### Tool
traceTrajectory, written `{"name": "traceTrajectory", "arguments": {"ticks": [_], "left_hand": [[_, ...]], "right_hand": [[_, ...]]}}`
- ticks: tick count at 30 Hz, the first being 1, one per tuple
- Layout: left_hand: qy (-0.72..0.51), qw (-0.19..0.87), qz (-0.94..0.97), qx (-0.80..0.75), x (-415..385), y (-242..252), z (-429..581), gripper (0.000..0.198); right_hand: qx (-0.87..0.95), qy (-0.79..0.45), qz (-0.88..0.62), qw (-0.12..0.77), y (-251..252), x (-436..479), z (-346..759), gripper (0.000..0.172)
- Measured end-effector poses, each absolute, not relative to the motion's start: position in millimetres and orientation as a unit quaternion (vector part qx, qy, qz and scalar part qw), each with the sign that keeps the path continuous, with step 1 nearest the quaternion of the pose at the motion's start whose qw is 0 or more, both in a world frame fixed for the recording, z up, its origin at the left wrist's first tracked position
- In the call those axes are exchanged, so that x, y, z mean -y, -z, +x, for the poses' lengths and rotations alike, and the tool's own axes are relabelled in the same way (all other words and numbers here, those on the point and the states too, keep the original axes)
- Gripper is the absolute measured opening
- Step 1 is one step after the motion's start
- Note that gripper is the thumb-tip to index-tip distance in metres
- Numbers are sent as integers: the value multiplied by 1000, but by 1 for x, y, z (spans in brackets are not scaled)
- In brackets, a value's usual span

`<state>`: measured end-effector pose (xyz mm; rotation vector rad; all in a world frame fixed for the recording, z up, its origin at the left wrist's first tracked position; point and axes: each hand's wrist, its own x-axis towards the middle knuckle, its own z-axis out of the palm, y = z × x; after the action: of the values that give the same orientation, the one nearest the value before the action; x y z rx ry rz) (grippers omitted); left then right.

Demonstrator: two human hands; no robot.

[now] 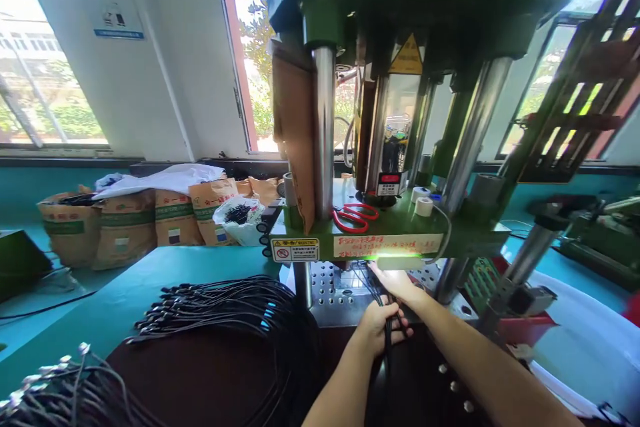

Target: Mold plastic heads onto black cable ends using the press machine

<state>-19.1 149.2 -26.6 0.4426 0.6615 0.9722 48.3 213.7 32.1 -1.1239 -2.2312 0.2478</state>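
Observation:
My left hand is closed around a few black cables in front of the green press. Their lower ends hang below my fingers, and the upper parts run towards the perforated metal plate. Beyond it, my right hand reaches in low over that plate, close to the cables' far ends. Glare from a lit lamp and the press edge obscure its fingertips, so I cannot make out whether it grips anything.
A large bundle of black cables lies at left, with another cable bundle nearer. Red-handled scissors and white rolls rest on the press ledge. Steel columns flank the work area. Paper sacks stand at back left.

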Motion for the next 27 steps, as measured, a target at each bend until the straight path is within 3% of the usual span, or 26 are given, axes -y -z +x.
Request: {"name": "traceTrajectory", "arguments": {"ticks": [3,6,10,12,15,18,22,23,25,27], "left_hand": [[-462,800,214,-318,-147,24,-22,15],[-449,803,227,-320,-142,21,-26,10],[-440,797,234,-340,-140,19,-30,10],[-436,790,237,-359,-141,19,-30,11],[-431,782,241,-380,-142,20,-32,13],[-428,780,245,-385,-142,23,-33,14],[-430,774,252,-391,-143,24,-33,14],[-432,774,250,-390,-142,23,-32,13],[-434,777,243,-385,-139,21,-30,12],[-436,782,235,-377,-137,17,-28,10]], "right_hand": [[855,-92,-411,303,-34,-168,82,21],[863,-66,-415,279,-37,-104,149,46],[738,53,-623,255,-26,-24,277,45],[627,127,-745,186,-10,11,339,42],[551,132,-817,105,18,49,404,50],[539,116,-826,116,27,57,426,56],[545,138,-805,187,-10,23,396,49],[565,127,-787,213,-24,9,378,45],[664,-30,-688,291,-48,-21,329,35],[756,-185,-563,278,-61,-55,270,29]]}}
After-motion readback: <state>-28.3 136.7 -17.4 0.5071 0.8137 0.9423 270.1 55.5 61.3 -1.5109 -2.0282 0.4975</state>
